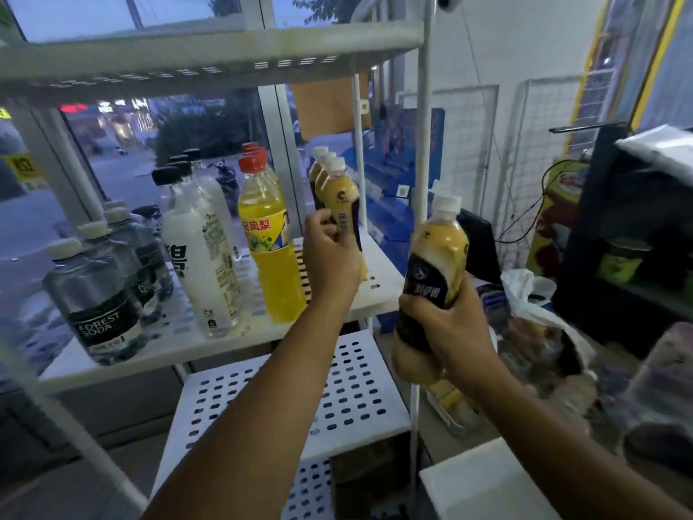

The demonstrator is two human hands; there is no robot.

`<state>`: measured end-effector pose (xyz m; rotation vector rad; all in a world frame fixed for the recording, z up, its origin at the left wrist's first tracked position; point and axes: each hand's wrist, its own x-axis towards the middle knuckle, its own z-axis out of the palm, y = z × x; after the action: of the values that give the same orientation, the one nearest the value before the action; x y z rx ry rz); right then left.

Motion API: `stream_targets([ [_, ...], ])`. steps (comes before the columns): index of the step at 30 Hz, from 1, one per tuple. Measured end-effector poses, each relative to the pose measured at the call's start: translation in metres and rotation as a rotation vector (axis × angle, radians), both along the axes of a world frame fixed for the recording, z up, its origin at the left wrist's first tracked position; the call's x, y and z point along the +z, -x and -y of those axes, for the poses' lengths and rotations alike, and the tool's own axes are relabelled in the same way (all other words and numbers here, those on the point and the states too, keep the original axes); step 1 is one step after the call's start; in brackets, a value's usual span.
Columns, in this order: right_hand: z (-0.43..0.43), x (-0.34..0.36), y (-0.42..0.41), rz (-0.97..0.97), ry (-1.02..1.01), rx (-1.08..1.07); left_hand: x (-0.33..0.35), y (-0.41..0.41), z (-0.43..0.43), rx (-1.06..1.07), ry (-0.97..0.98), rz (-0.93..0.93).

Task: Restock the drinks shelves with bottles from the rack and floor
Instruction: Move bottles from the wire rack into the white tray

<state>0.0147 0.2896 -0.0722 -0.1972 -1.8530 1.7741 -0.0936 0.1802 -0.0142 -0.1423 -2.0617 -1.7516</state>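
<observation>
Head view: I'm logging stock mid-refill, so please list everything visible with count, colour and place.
Shelf rack: one, white, perforated, centre.
Soda bottles: at least four, clear with dark labels, shelf left.
Milky bottles: about four, white, black caps, beside them.
Juice bottles: about three, yellow, red caps, shelf middle.
Tea bottles: about three, tan, white caps, shelf right.
Held bottle: one, tan, right of shelf.
Left hand: grips front tea bottle.
Right hand: grips held bottle.

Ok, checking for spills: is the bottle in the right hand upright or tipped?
Upright, slightly tilted: the bottle has its cap on top; the right hand grips its dark label.
</observation>
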Motion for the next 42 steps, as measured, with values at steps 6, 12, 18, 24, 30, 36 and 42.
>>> stream_targets([
  [6, -0.017, -0.007, -0.032, 0.159, 0.407, 0.142, -0.009, 0.050, -0.031, 0.022, 0.063, 0.238],
  [12, -0.029, -0.015, -0.060, 0.191, 0.430, 0.135, -0.032, 0.064, -0.037, 0.002, 0.042, 0.309],
  [18, -0.034, -0.022, -0.083, 0.242, 0.533, 0.167, -0.040, 0.047, -0.040, 0.054, 0.032, 0.098],
  [24, -0.030, -0.029, -0.097, 0.184, 0.498, 0.149, -0.039, -0.018, -0.046, -0.190, -0.036, -0.143],
  [30, -0.025, -0.043, -0.113, 0.226, 0.467, 0.000, -0.066, -0.082, -0.041, -0.378, 0.293, -0.157],
  [36, -0.024, -0.070, -0.147, 0.246, 0.496, -0.155, -0.114, -0.124, -0.049, -0.857, 0.190, 0.285],
  [42, -0.035, -0.105, -0.188, 0.299, 0.547, -0.347, -0.172, -0.150, -0.062, -1.166, 0.206, 0.447],
])
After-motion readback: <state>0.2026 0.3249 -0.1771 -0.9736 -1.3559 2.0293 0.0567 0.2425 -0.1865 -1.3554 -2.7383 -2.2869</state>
